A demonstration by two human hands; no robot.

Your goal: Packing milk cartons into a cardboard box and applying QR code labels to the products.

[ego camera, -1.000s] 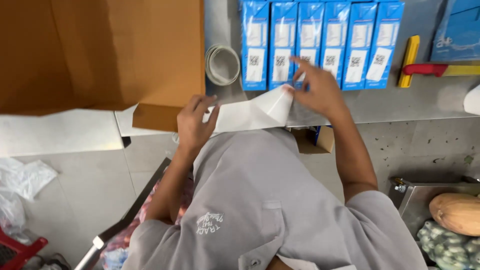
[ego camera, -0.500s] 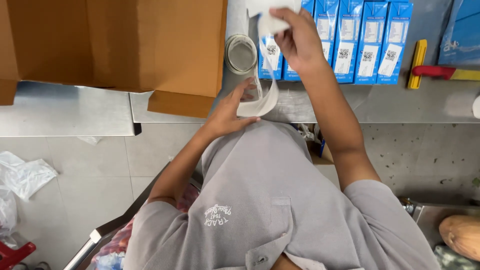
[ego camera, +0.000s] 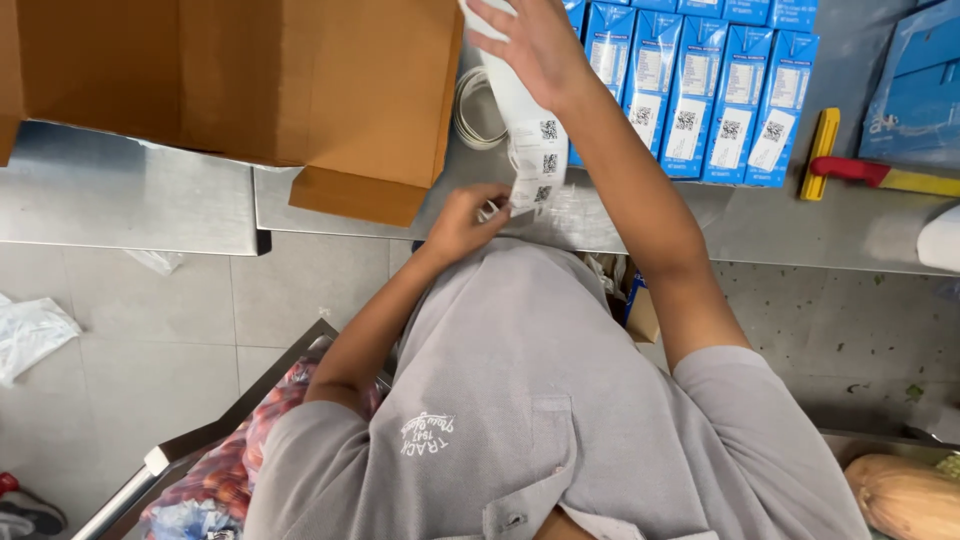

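So both hands are on a long white paper strip of printed code labels (ego camera: 528, 130) that hangs over the far edge of the grey steel tabletop (ego camera: 800, 225). The right hand (ego camera: 530, 40) is raised up near the top of the view with its fingers (ego camera: 490, 15) spread a bit while pinching the upper end of the strip, and the left hand (ego camera: 462, 222) sits lower down, close to the chest, fingers curled in and gripping the bottom end, so the strip runs taut-ish between them, nearly upright. It passes just in front of a roll of clear tape (ego camera: 478, 110) lying on the tabletop

Right behind the strip stands a row of tall blue cartons with white labels (ego camera: 700, 90), lined up side by side. Left of the hands a big brown cardboard box (ego camera: 240, 80) overhangs the tabletop edge with one flap (ego camera: 355, 195) drooping. Off to the right lies a tool with a yellow head and red handle (ego camera: 835, 165), and beyond it a blue plastic bag (ego camera: 925, 85)

Lower down it's the grey polo shirt (ego camera: 540, 400), a tiled floor (ego camera: 150, 320) with a crumpled white plastic bag (ego camera: 30, 335), and an orange squash (ego camera: 905, 495) in the bottom right corner
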